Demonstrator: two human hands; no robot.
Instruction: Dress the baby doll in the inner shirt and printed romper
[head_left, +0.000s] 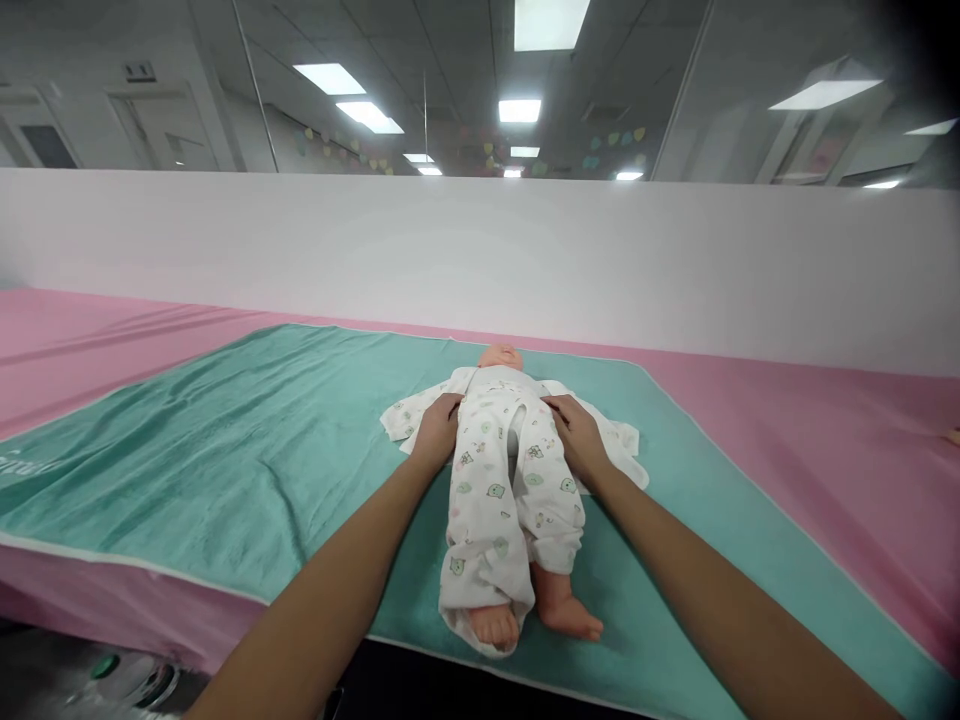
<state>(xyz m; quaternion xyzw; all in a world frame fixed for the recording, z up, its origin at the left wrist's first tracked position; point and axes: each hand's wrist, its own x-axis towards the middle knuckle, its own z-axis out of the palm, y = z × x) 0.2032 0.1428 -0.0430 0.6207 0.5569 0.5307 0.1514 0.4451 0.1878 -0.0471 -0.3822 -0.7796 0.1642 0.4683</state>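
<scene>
Doll (501, 357): face-up on green towel (187, 460)
Left hand (438, 432): half-curled at printed trousers (491, 485), grip unclear
Right hand (581, 435): half-curled, opposite side, grip unclear

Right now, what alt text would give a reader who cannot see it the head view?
A doll in printed trousers lies face up on a green towel, feet nearest, left hand and right hand at either side of its waist.

Saw left hand (437, 430), right hand (581, 435), forearms (330, 580) bare; I couldn't tell if black patch (480, 685) below towel (187, 480)'s near edge was clothing.
</scene>
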